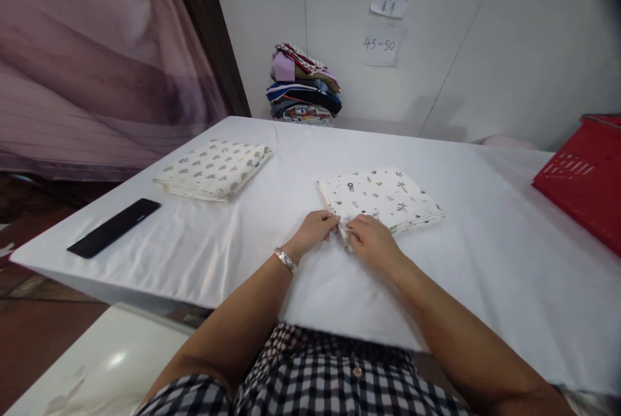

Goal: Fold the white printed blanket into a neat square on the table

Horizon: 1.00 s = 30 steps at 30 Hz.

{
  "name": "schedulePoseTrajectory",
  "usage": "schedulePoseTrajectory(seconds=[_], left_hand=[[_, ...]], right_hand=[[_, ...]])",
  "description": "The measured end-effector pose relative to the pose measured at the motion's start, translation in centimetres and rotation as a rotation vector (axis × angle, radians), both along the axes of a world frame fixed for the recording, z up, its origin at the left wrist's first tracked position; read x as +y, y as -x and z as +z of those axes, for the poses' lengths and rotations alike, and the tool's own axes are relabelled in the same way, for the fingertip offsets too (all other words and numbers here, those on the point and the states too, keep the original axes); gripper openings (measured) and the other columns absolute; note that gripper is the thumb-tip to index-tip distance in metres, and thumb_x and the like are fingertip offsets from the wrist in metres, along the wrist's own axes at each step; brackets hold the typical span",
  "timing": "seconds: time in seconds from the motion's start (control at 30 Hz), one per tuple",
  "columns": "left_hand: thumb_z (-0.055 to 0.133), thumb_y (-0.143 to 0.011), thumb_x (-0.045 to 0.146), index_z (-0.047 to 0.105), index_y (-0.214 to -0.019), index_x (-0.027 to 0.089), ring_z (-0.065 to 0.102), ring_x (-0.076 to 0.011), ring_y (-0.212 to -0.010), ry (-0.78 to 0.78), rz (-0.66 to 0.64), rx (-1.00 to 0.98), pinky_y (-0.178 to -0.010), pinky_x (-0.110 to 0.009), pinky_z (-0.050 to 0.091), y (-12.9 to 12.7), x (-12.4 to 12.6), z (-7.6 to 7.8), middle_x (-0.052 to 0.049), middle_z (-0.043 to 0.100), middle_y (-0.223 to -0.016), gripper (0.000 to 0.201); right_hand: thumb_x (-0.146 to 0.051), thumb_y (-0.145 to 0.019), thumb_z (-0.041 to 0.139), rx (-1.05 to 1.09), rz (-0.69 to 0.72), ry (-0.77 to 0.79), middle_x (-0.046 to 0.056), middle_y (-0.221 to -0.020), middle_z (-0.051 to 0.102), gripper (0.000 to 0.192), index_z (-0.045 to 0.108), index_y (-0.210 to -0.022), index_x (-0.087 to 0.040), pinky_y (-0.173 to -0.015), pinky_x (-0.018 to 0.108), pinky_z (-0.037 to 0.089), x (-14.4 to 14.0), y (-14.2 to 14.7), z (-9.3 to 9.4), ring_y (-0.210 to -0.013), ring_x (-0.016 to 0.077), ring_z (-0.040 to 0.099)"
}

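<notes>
A person in a checked shirt works at a white-covered table, both hands meeting at the near left corner of a folded white cloth printed with small dark motifs — it lies toward the middle of the table, a little nearer the front edge. The left hand, a silver bracelet on its wrist, has its fingers curled together and pinched on the cloth's corner; the right hand rests just beside it, fingers bent down onto the same edge. A second folded cloth with grey spots sits well apart toward the left edge, a black flat bar near the left front corner — and a red crate at the right edge. Folded garments are stacked at the far edge against the wall.
</notes>
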<state>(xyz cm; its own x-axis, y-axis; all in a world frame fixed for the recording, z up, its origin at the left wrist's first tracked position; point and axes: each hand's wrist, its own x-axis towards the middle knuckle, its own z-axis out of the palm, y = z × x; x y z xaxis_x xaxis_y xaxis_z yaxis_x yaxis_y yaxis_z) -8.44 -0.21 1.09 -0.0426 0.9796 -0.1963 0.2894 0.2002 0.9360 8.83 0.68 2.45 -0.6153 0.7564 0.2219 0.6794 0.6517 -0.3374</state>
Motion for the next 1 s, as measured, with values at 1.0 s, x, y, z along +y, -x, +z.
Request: schedulePoseTrajectory(seconds=[1.0], left_hand=[[0.05, -0.082, 0.035, 0.056, -0.058, 0.014, 0.044, -0.0066, -0.044, 0.166, -0.146, -0.221, -0.044, -0.022, 0.026, 0.0, -0.6, 0.7, 0.001, 0.056, -0.054, 0.032]], right_hand=[[-0.018, -0.084, 0.046, 0.111, 0.04, 0.01, 0.004, -0.086, 0.063, 0.018, 0.063, -0.087, -0.021, -0.071, 0.03, 0.043, -1.1, -0.8, -0.4, -0.082, 0.0182, 0.056]])
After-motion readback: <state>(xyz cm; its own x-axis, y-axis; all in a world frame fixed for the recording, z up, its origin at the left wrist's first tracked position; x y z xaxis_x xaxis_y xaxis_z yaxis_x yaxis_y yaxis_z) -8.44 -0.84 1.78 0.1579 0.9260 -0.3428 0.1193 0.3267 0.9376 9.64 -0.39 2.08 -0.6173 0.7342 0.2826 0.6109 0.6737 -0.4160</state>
